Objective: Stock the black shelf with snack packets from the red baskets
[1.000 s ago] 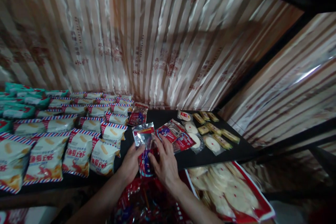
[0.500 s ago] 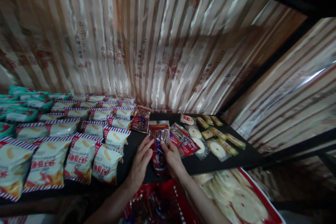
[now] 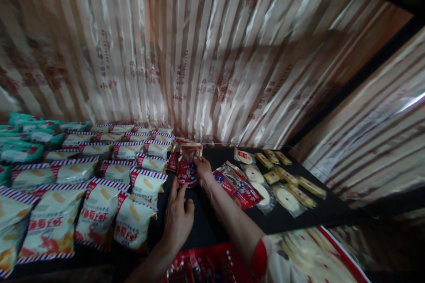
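Observation:
My right hand [image 3: 203, 170] grips a red snack pouch with a see-through top [image 3: 187, 171] by its right side, over the black shelf. Partly behind that pouch lies another red pouch [image 3: 173, 161], close to the back. Just below the gripped pouch is my left hand [image 3: 178, 216], its fingers apart and holding nothing; its fingertips reach the pouch's lower edge, though contact is hard to tell. A small pile of similar red pouches [image 3: 239, 185] lies to the right of my right forearm.
Rows of white snack bags with striped edges [image 3: 49, 221] fill the left, with green bags [image 3: 21, 152] behind. Rightward are round white packs [image 3: 285, 199] and yellow bars [image 3: 312, 187]. In front are a red container [image 3: 212, 261] and a box of round packs [image 3: 315, 252]. Foil covers the back.
My right hand has carried the red pouch away from me and left, beside the pouch at the back. My left hand has come off its side and sits lower.

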`<state>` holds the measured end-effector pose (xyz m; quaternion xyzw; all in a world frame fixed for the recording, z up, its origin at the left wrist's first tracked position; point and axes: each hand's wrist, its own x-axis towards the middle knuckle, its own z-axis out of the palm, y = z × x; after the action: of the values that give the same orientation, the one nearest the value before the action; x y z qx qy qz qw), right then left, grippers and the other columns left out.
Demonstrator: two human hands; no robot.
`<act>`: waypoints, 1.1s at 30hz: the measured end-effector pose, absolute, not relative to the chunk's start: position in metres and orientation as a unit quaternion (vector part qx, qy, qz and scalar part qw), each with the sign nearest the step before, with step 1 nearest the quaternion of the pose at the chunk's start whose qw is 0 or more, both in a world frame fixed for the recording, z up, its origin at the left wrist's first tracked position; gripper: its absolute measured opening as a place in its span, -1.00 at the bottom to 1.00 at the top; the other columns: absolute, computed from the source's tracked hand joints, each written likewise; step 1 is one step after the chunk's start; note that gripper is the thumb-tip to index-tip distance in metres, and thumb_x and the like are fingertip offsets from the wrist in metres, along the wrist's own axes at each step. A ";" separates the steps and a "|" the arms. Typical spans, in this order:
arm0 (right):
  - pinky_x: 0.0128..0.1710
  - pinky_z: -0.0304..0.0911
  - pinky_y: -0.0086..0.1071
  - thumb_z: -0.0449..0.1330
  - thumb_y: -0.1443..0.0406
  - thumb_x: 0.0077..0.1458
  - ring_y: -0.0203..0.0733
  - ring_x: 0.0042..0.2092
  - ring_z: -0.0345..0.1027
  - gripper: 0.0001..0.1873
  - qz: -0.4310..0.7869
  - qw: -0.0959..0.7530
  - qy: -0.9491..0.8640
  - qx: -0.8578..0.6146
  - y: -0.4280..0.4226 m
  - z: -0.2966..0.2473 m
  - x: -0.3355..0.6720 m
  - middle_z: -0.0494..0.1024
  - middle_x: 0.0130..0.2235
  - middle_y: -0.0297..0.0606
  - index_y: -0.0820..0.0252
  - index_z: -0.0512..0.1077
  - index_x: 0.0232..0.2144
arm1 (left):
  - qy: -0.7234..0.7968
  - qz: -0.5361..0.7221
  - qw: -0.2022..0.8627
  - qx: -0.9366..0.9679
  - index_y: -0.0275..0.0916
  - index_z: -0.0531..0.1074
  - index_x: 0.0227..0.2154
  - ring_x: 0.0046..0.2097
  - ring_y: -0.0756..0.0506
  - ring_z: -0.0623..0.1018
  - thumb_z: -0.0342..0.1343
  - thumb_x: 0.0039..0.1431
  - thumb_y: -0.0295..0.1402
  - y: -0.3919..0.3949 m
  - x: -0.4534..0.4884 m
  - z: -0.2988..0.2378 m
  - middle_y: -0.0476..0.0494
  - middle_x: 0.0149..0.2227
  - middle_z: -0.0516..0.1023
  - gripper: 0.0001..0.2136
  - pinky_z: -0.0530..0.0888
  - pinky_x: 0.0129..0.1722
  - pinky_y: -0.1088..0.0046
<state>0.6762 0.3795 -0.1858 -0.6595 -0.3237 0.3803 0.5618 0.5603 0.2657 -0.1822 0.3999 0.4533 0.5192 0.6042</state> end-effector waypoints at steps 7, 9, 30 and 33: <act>-0.42 0.19 -0.47 0.13 0.25 -0.06 -0.21 -0.37 0.38 -0.87 0.275 0.467 -0.390 -0.744 0.406 -0.195 0.678 0.53 -0.47 -0.28 0.20 0.43 -0.50 | 0.452 0.521 0.595 0.412 -0.17 0.48 -0.20 0.25 -0.33 0.12 0.12 -0.13 -0.54 0.263 0.561 -0.188 -0.12 0.28 0.02 -0.64 0.20 0.16 0.19; -0.39 0.18 -0.46 0.15 0.28 -0.07 -0.19 -0.35 0.39 -0.89 0.248 0.439 -0.411 -0.760 0.408 -0.196 0.680 0.54 -0.45 -0.25 0.20 0.44 -0.50 | 0.447 0.525 0.605 0.398 -0.17 0.48 -0.22 0.25 -0.33 0.10 0.11 -0.14 -0.55 0.262 0.561 -0.189 -0.13 0.28 0.02 -0.65 0.22 0.15 0.20; -0.46 0.16 -0.48 0.16 0.30 -0.06 -0.21 -0.38 0.42 -0.82 0.214 0.365 -0.450 -0.787 0.441 -0.199 0.704 0.56 -0.43 -0.21 0.24 0.53 -0.40 | 0.486 0.465 0.584 0.455 -0.16 0.46 -0.20 0.17 -0.33 0.24 0.12 -0.11 -0.50 0.265 0.559 -0.189 -0.14 0.31 -0.06 -0.67 0.30 0.08 0.18; -0.45 0.17 -0.48 0.16 0.30 -0.07 -0.20 -0.37 0.42 -0.83 0.211 0.369 -0.443 -0.789 0.440 -0.200 0.705 0.57 -0.43 -0.21 0.24 0.53 -0.41 | 0.506 0.444 0.546 0.498 -0.19 0.44 -0.15 0.13 -0.32 0.31 0.09 -0.08 -0.49 0.265 0.560 -0.189 -0.21 0.30 -0.05 -0.65 0.38 0.00 0.20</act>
<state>0.7054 0.4403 -0.2005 -0.7890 -0.4435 0.2109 0.3693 0.5598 0.2652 -0.1894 0.4980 0.5060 0.4444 0.5463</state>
